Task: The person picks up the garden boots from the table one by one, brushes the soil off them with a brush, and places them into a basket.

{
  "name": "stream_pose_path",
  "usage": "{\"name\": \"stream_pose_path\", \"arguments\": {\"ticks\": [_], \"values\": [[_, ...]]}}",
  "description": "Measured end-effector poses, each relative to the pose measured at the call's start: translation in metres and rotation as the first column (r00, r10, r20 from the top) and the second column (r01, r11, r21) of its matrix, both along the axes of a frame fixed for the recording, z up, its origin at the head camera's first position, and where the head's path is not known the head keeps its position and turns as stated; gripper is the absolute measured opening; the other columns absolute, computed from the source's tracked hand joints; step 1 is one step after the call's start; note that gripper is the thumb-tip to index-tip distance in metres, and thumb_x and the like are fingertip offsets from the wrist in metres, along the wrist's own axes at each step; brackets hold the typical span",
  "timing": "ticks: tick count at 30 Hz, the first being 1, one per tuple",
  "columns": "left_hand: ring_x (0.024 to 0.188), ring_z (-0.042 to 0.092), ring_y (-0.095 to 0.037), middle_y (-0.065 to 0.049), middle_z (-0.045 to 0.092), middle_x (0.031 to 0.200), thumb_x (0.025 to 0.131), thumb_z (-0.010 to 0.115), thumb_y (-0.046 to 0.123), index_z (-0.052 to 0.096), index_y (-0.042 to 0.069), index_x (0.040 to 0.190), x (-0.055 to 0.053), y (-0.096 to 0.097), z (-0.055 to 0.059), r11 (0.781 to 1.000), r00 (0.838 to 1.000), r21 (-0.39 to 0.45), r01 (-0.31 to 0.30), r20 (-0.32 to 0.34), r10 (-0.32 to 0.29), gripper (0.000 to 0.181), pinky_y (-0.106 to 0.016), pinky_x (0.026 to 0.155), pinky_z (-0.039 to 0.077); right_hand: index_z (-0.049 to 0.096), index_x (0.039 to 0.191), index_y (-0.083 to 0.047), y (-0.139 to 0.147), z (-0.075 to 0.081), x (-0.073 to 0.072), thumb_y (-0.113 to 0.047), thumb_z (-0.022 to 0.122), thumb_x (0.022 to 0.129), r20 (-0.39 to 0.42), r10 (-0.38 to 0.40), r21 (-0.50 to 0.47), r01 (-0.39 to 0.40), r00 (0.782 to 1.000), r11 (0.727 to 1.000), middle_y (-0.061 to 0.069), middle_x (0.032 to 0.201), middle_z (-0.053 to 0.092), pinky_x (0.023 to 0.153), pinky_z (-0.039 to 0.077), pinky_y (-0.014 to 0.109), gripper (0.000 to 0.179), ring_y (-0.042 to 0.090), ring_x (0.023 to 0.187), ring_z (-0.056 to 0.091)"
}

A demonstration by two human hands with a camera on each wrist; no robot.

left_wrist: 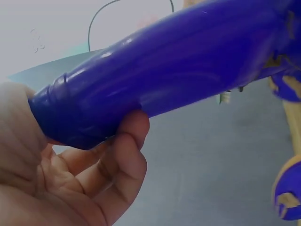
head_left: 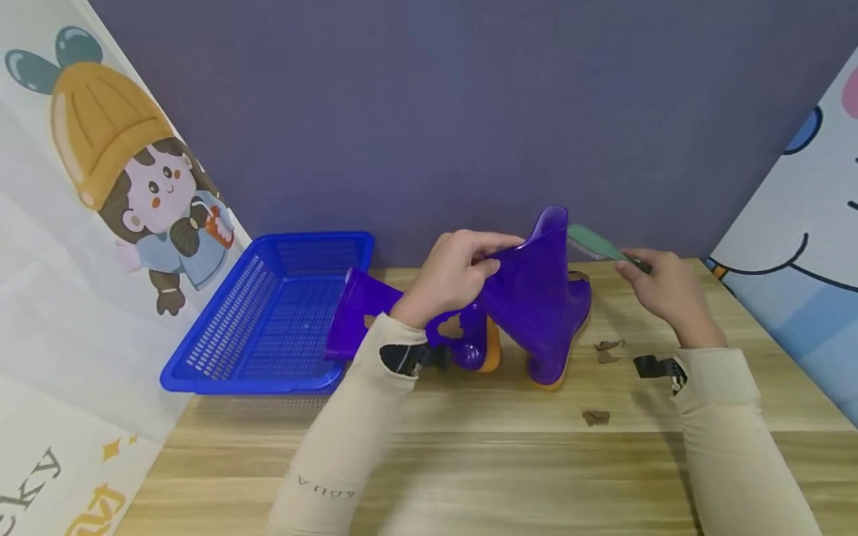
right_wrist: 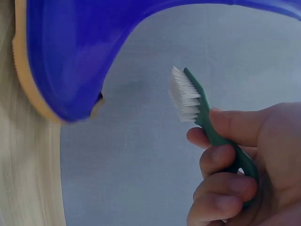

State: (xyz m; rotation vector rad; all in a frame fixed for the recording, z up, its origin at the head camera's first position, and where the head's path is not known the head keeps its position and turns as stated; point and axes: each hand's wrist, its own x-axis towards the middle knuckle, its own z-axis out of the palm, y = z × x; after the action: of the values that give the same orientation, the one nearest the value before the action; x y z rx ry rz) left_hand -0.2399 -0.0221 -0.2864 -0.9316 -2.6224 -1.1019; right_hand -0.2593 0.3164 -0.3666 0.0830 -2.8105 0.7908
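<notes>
A purple rain boot with an orange sole stands on the table, and my left hand grips the rim of its shaft. In the left wrist view, the thumb and fingers pinch that rim. My right hand holds a green scrub brush by its handle, just right of the boot's shaft. White bristles face the boot, apart from it in the right wrist view. A brown patch sits on the boot's foot. Behind my left wrist lies a second purple boot with brown patches, partly hidden.
A blue plastic basket stands at the left, beside the lying boot. Brown crumpled scraps lie on the wooden table right of the boots. A grey-blue panel rises behind, with printed sheets at both sides.
</notes>
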Motion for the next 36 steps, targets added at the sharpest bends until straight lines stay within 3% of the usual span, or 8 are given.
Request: {"name": "stream_pose_path", "arguments": {"ticks": [10,14,17,19,25,30,33,36], "values": [[0.054,0.029,-0.011,0.005,0.035,0.054,0.094,0.053,-0.004,0.074,0.025,0.127,-0.014,0.025,0.031,0.995,0.993,-0.087,-0.046,-0.117,0.036,0.049,-0.024,0.059,0.030,0.054,0.145,-0.001,0.008,0.011,0.002,-0.043,0.045,0.108,-0.053,-0.037,-0.021,0.036,0.998,0.999,0.039,0.135,0.056,0.082,0.047,0.069,0.057,0.057,0.103,0.062],[0.062,0.044,-0.014,0.005,0.072,0.082,0.094,0.052,-0.004,0.073,0.026,0.128,-0.015,0.035,0.033,0.989,0.989,-0.121,-0.087,-0.128,0.071,0.050,-0.024,0.062,0.034,0.054,0.145,-0.001,0.008,0.014,0.004,-0.043,0.045,0.107,-0.057,-0.038,-0.035,0.036,0.998,0.999,0.038,0.137,0.055,0.088,0.045,0.071,0.057,0.059,0.114,0.056],[0.075,0.056,-0.014,0.009,0.075,0.120,0.096,0.053,-0.002,0.072,0.027,0.129,-0.016,0.042,0.036,0.981,0.986,-0.152,-0.122,-0.135,0.102,0.047,-0.023,0.065,0.038,0.053,0.146,-0.002,0.012,0.015,0.003,-0.045,0.044,0.107,-0.028,-0.032,-0.030,0.031,0.999,0.999,0.038,0.140,0.053,0.091,0.043,0.073,0.059,0.060,0.119,0.052],[0.076,0.057,-0.014,0.008,0.075,0.119,0.097,0.054,0.001,0.072,0.028,0.129,-0.016,0.047,0.038,0.974,0.984,-0.162,-0.156,-0.116,0.139,0.046,-0.024,0.062,0.038,0.051,0.148,-0.003,0.015,0.014,0.003,-0.046,0.042,0.108,0.015,-0.026,-0.018,0.026,1.000,0.999,0.039,0.142,0.051,0.093,0.041,0.075,0.060,0.061,0.122,0.050],[0.074,0.057,-0.015,0.007,0.073,0.115,0.095,0.061,0.012,0.070,0.035,0.130,-0.015,0.061,0.048,0.912,0.943,-0.247,-0.328,-0.036,0.330,0.043,-0.030,0.058,0.044,0.048,0.150,-0.002,0.019,0.009,0.001,-0.051,0.038,0.107,0.113,-0.008,0.016,0.006,0.994,1.000,0.040,0.143,0.047,0.094,0.041,0.076,0.066,0.062,0.123,0.049],[0.088,0.065,-0.020,0.003,0.065,0.095,0.092,0.064,0.021,0.063,0.021,0.099,-0.008,0.074,0.053,0.848,0.935,-0.406,-0.341,-0.057,0.350,0.008,-0.040,0.073,0.055,0.047,0.150,-0.002,0.023,0.006,0.002,-0.052,0.038,0.107,0.125,-0.013,0.019,0.010,0.992,1.000,0.040,0.144,0.047,0.090,0.043,0.075,0.067,0.062,0.120,0.051],[0.085,0.067,-0.022,0.004,0.065,0.092,0.089,0.067,0.019,0.062,0.021,0.106,-0.003,0.078,0.044,0.863,0.939,-0.375,-0.339,-0.082,0.334,0.018,-0.042,0.071,0.057,0.049,0.149,0.000,0.025,0.005,0.003,-0.050,0.039,0.108,0.111,-0.020,0.024,0.017,0.994,1.000,0.040,0.142,0.049,0.088,0.045,0.073,0.065,0.061,0.117,0.053],[0.088,0.070,-0.022,0.003,0.074,0.101,0.086,0.070,0.015,0.063,0.022,0.127,0.000,0.076,0.022,0.920,0.931,-0.151,-0.363,-0.098,0.351,0.042,-0.041,0.074,0.057,0.050,0.148,0.000,0.027,0.004,0.003,-0.047,0.040,0.108,0.103,-0.025,0.024,0.023,0.994,0.999,0.040,0.141,0.050,0.087,0.045,0.073,0.062,0.061,0.116,0.054]]}}
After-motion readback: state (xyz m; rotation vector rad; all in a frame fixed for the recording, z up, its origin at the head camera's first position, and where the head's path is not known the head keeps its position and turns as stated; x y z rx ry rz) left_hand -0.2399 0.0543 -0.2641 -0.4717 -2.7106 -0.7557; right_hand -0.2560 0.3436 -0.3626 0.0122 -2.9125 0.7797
